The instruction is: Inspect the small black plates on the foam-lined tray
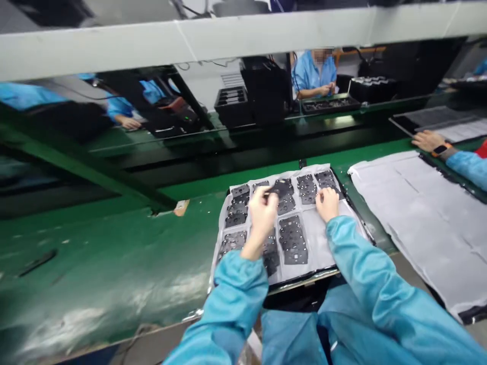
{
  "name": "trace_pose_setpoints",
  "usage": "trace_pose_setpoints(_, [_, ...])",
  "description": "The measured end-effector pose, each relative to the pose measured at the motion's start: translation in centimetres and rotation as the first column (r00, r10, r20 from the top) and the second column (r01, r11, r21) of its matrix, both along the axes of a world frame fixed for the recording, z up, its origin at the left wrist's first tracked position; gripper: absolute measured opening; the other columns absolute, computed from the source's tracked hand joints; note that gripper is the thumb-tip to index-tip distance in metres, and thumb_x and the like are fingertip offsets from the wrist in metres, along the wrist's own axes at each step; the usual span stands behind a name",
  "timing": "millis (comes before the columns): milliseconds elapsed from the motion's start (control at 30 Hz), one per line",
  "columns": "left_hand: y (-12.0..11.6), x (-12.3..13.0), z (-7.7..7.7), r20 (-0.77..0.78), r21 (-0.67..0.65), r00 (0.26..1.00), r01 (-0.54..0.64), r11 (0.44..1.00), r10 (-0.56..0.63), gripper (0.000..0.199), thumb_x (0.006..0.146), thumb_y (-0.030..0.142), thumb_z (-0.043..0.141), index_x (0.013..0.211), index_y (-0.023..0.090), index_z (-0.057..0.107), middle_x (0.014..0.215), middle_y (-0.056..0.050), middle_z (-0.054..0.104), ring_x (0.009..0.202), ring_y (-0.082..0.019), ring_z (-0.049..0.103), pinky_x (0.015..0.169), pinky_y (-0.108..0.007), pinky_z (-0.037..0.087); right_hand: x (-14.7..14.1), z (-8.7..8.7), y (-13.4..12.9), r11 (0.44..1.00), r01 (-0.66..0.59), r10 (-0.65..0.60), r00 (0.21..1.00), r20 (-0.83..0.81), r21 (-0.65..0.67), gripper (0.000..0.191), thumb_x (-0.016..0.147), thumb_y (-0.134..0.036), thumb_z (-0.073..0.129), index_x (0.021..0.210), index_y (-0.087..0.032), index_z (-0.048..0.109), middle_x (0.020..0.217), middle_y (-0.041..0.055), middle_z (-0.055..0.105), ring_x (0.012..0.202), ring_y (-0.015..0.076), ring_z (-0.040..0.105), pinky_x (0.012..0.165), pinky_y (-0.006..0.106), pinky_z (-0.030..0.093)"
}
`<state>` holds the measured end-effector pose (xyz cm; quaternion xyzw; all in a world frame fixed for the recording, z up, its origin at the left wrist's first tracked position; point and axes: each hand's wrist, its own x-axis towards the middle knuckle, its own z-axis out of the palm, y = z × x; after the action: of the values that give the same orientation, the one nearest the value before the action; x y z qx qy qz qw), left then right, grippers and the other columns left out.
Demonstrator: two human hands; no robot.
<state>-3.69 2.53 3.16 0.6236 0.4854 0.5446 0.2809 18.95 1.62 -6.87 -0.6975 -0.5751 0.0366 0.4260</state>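
Observation:
A tray lined with white sheet (323,238) lies in front of me, holding rows of overlapping thin black plates (292,241) with small holes. My left hand (263,215) is raised over the tray's middle, thumb and fingers pinched on a dark flat plate (280,188), slightly blurred. My right hand (327,204) is at the tray's right side, beside the back-right plates (325,180). Its fingers are curled together with the tips pointing down; what they hold, if anything, is hidden.
The green bench (114,263) stretches left, with a dark slim tool (38,262) on it. Another sheet-covered tray (426,218) stands at the right, near a co-worker's hand (428,140). A green post (95,167) and a white beam (236,38) cross the view. Another person (314,76) sits opposite.

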Motion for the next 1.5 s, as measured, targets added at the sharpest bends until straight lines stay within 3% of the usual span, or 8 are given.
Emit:
trace_pose_setpoints(100, [0.1,7.4,-2.2,0.078,-0.072,0.974,0.218,0.973,-0.212,0.015,0.080,0.025,0.053,0.086,0.014,0.060,0.065,0.003,0.053,0.053,-0.008,0.046,0.050,-0.019,0.036,0.6,0.9,-0.5,0.992,-0.032,0.067,0.953,-0.296,0.122,0.020,0.090,-0.032,0.044,0.081,-0.018,0.054,0.082,0.0059,0.055,0.081,0.0188,0.049,0.079,0.034,0.038])
trace_pose_setpoints(167, [0.0,9.7,-3.7,0.106,-0.121,0.958,0.280,0.952,-0.268,0.013,0.079,0.025,0.052,0.083,0.014,0.058,0.066,0.002,0.054,0.056,-0.009,0.047,0.053,-0.020,0.037,0.7,1.2,-0.9,0.989,-0.073,0.122,0.895,-0.429,0.128,0.031,0.094,-0.041,0.036,0.088,-0.018,0.056,0.076,0.0029,0.055,0.067,0.0147,0.048,0.065,0.029,0.040])
trace_pose_setpoints(333, [0.0,8.9,-6.8,-0.017,-0.172,0.936,0.343,0.923,-0.351,0.015,0.082,0.027,0.052,0.087,0.015,0.059,0.074,-0.001,0.061,0.065,-0.013,0.055,0.061,-0.022,0.040,0.0,2.0,-1.4,0.970,-0.236,0.189,0.594,-0.782,0.055,0.036,0.090,-0.051,0.042,0.093,-0.019,0.058,0.069,-0.0014,0.049,0.050,0.0085,0.040,0.043,0.022,0.029])
trace_pose_setpoints(433, [-0.1,8.3,-6.7,-0.029,-0.189,0.937,0.336,0.923,-0.347,0.015,0.083,0.028,0.051,0.089,0.016,0.058,0.072,0.000,0.060,0.063,-0.013,0.054,0.061,-0.022,0.039,-0.3,2.1,-1.3,0.962,-0.270,0.193,0.539,-0.820,0.048,0.031,0.087,-0.050,0.049,0.091,-0.020,0.056,0.067,-0.0026,0.046,0.053,0.0082,0.040,0.046,0.020,0.032])
trace_pose_setpoints(967, [-0.7,8.7,-6.1,-0.141,-0.143,0.913,0.364,0.920,-0.383,0.012,0.086,0.024,0.050,0.091,0.017,0.059,0.070,0.001,0.058,0.060,-0.011,0.052,0.060,-0.022,0.037,0.2,1.3,-1.5,0.983,-0.181,0.178,0.869,-0.461,0.037,0.022,0.092,-0.037,0.037,0.080,-0.021,0.045,0.074,0.0005,0.046,0.071,0.0146,0.046,0.060,0.025,0.037])
trace_pose_setpoints(1100, [-0.7,8.7,-6.2,-0.144,-0.140,0.918,0.352,0.926,-0.371,0.011,0.086,0.023,0.050,0.089,0.017,0.058,0.068,0.001,0.057,0.058,-0.011,0.052,0.059,-0.022,0.036,0.0,1.3,-1.7,0.983,-0.183,0.175,0.873,-0.456,0.029,0.018,0.091,-0.032,0.035,0.080,-0.020,0.045,0.074,0.0003,0.048,0.070,0.0140,0.047,0.060,0.025,0.037])
trace_pose_setpoints(1333, [-0.8,8.7,-6.4,-0.151,-0.131,0.920,0.345,0.930,-0.362,0.016,0.085,0.026,0.050,0.094,0.017,0.060,0.072,0.000,0.060,0.061,-0.012,0.054,0.061,-0.021,0.038,-0.5,1.8,-2.1,0.979,-0.200,0.185,0.752,-0.633,0.048,0.022,0.092,-0.038,0.036,0.085,-0.019,0.047,0.076,-0.0007,0.049,0.067,0.0120,0.049,0.053,0.020,0.040])
trace_pose_setpoints(1500, [-0.8,8.8,-6.3,-0.152,-0.144,0.924,0.330,0.933,-0.350,0.020,0.085,0.029,0.050,0.094,0.016,0.061,0.070,0.000,0.060,0.058,-0.012,0.053,0.059,-0.021,0.038,-0.5,1.8,-1.9,0.979,-0.194,0.192,0.795,-0.576,0.058,0.025,0.094,-0.040,0.038,0.087,-0.019,0.049,0.076,-0.0011,0.050,0.069,0.0122,0.050,0.058,0.021,0.041])
